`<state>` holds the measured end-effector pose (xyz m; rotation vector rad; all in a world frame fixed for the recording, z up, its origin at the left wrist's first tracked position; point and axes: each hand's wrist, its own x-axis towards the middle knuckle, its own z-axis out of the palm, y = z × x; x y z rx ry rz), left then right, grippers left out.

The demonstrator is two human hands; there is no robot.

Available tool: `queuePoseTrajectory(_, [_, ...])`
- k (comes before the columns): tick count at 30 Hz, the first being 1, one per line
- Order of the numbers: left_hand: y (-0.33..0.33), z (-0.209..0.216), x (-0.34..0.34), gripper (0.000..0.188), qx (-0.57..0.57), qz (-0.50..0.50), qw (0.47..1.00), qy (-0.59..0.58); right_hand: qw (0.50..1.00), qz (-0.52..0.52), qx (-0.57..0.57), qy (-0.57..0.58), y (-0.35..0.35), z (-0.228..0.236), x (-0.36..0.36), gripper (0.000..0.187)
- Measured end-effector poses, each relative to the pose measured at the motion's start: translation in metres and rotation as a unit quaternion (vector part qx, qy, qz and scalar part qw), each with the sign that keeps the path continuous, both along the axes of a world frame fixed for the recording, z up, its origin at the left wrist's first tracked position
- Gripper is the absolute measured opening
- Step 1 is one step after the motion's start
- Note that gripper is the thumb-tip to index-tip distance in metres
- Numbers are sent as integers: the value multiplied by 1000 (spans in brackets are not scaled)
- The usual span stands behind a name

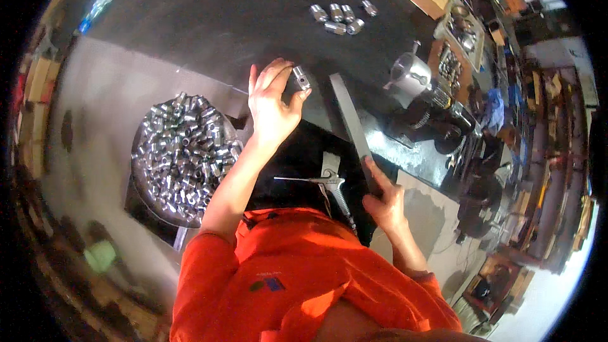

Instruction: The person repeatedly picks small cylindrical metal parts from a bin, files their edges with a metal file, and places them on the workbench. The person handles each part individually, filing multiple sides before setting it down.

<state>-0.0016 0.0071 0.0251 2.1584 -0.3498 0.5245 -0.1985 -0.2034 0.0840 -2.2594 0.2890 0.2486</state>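
My left hand (273, 102) holds a small shiny metal fitting (301, 78) between its fingertips, at the near edge of a dark workbench (240, 12). My right hand (384, 197) grips the near end of a long flat grey metal file (349, 123) that runs up toward the fitting. Below my left arm, a round bin (183, 158) is heaped with several similar metal fittings. A few more of these fittings (339, 18) lie grouped further back on the bench. An air blow gun (326, 180) with a thin nozzle lies on my dark lap between my arms.
A metal cup-like part (410, 75) and dark machine parts (437, 120) stand to the right of the file. Trays of small metal pieces (465, 31) and cluttered shelves fill the far right. Grey floor (101, 107) lies left of the bin.
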Motion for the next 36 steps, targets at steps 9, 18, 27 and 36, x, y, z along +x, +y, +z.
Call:
queuePoseTrajectory(9, [59,43,-17,46,-20,7,997,-69,964,154,-197,-95,5,-6,62,75])
queuePoseTrajectory(18, [56,46,-18,46,-123,-50,987,-89,906,181,-367,-112,-6,11,91,75])
queuePoseTrajectory(27, [55,45,-15,49,-153,-96,972,-152,894,179,-410,11,13,29,101,71])
queuePoseTrajectory(36, [51,47,-13,49,-139,-91,971,-175,888,273,-244,-277,70,91,107,90])
